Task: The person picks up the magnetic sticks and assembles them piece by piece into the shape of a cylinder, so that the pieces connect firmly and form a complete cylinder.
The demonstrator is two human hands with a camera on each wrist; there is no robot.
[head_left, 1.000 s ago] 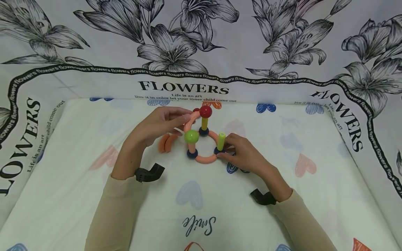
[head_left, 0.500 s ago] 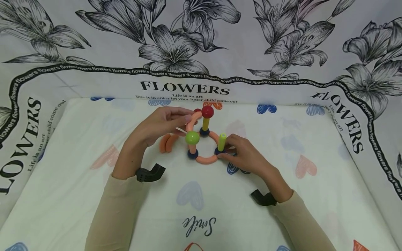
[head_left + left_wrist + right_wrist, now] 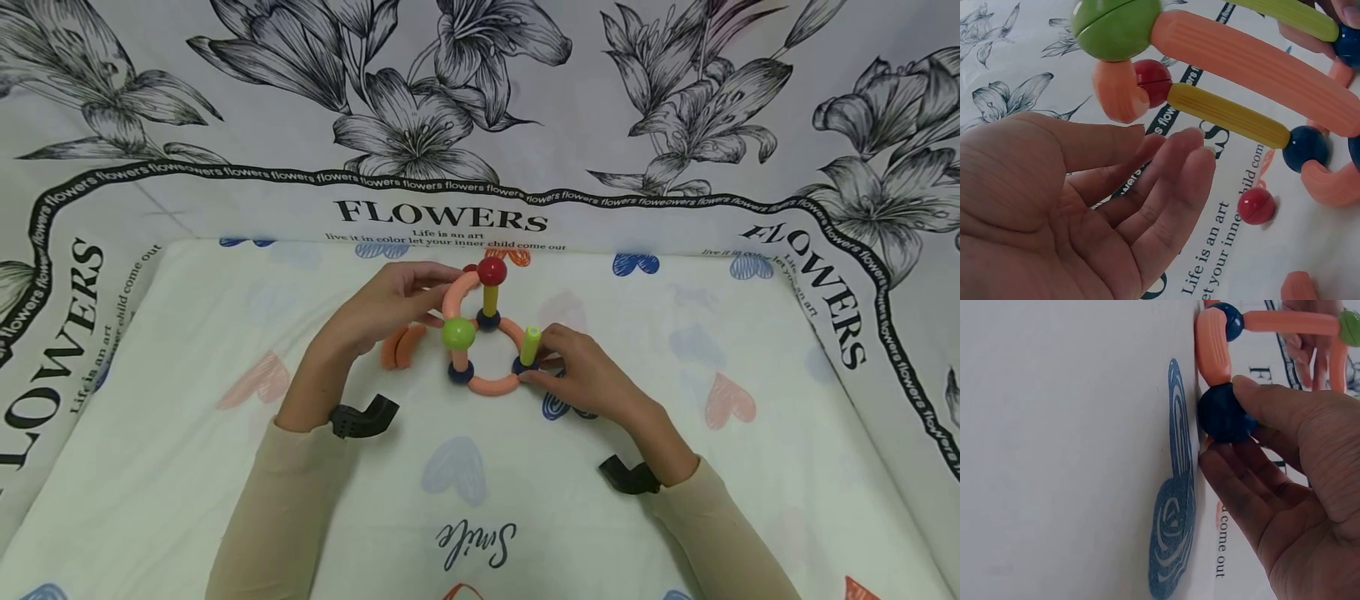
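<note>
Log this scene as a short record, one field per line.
Left hand: open, holding nothing, close to the raised curved orange rod
Right hand: pinching the dark blue ball at the foot of the light-green rod
Uprights: yellow rod under a glossy red ball; upright orange rod under a glossy green ball; light-green rod, no ball on top
Loose pieces: two short curved orange pieces; separate red ball
Surface: white heart-printed cloth

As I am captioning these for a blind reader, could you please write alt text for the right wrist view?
A right hand pinches a dark blue ball joined to a curved orange rod. Behind it, partly visible, are a left hand and a green ball.
</note>
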